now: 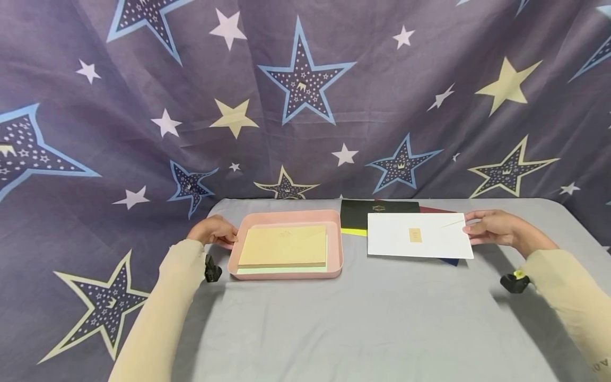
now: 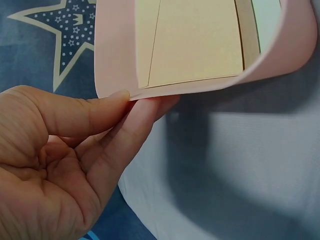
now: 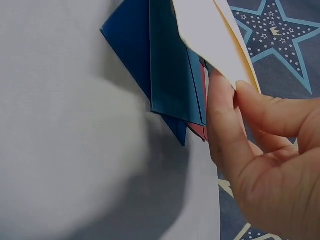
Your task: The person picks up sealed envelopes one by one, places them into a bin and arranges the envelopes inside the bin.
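Note:
At the left of the table in the head view, my left hand (image 1: 216,231) pinches the rim of a pink tray (image 1: 338,244) between thumb and fingers. Inside the tray lie tan envelopes (image 1: 286,246), with a pale green one (image 1: 281,270) showing beneath. On the right, my right hand (image 1: 494,229) pinches the right end of a white envelope (image 1: 396,233) with a small tan label. That envelope is held above a loose pile; in the right wrist view a blue envelope (image 3: 125,45) and a teal one (image 3: 172,75) show below it.
Behind and under the white envelope lie a black envelope (image 1: 353,212), a dark red one (image 1: 436,209) and a bright yellow edge (image 1: 353,232). A grey cloth (image 1: 334,329) covers the table. A star-patterned curtain (image 1: 305,148) hangs along the back and left.

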A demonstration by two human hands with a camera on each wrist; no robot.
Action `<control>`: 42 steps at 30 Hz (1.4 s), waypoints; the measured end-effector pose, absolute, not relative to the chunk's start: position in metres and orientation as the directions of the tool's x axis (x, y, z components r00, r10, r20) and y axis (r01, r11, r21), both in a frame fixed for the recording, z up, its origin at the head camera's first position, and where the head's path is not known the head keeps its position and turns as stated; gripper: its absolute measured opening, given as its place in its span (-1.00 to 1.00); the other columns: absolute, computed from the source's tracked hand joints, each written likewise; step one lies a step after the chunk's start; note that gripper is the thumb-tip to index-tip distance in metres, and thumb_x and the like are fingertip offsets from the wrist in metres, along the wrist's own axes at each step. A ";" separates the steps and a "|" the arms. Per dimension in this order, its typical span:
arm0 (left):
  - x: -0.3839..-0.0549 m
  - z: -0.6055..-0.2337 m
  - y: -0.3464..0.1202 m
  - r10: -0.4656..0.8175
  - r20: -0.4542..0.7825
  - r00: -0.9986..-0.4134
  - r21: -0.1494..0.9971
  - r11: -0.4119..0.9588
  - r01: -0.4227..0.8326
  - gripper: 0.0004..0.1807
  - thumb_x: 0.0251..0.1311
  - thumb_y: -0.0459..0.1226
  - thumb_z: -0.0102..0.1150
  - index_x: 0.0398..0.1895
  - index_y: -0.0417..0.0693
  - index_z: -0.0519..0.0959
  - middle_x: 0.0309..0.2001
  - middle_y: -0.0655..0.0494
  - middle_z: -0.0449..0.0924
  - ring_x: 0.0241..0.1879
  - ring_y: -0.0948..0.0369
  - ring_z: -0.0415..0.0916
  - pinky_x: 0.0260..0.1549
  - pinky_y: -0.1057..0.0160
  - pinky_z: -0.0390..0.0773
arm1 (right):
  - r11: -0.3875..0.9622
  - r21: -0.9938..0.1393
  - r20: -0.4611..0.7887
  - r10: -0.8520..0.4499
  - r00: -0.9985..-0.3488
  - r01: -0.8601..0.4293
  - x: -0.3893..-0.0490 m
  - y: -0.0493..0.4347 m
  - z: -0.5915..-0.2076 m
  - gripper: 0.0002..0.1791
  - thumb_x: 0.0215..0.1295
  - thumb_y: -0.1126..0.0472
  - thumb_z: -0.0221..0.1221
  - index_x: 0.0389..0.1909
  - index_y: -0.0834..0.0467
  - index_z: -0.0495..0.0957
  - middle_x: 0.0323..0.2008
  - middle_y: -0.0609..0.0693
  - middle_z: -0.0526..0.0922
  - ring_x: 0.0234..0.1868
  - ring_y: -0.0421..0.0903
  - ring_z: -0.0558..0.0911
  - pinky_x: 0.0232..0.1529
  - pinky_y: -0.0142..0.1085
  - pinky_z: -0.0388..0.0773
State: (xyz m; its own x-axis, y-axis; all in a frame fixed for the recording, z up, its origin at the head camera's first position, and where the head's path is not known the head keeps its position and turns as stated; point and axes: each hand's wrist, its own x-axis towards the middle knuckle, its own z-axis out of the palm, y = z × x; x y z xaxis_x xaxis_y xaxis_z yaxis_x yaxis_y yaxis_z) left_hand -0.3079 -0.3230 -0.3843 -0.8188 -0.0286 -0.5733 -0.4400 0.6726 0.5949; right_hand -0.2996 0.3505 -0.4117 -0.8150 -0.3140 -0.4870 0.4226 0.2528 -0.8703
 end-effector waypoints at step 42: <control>-0.308 -0.389 -0.324 -0.058 -0.569 -0.820 0.595 0.659 -0.460 -0.66 0.27 -0.56 0.10 0.11 -0.51 0.53 -0.34 0.01 0.62 -0.49 0.30 0.57 -0.38 0.38 0.74 | 0.169 -0.905 -0.424 -0.395 -0.815 0.389 -0.293 0.264 -0.360 -0.57 0.48 0.45 0.03 0.27 0.28 0.17 -0.26 -0.14 0.71 -0.21 -0.22 0.72 -0.06 -0.33 0.75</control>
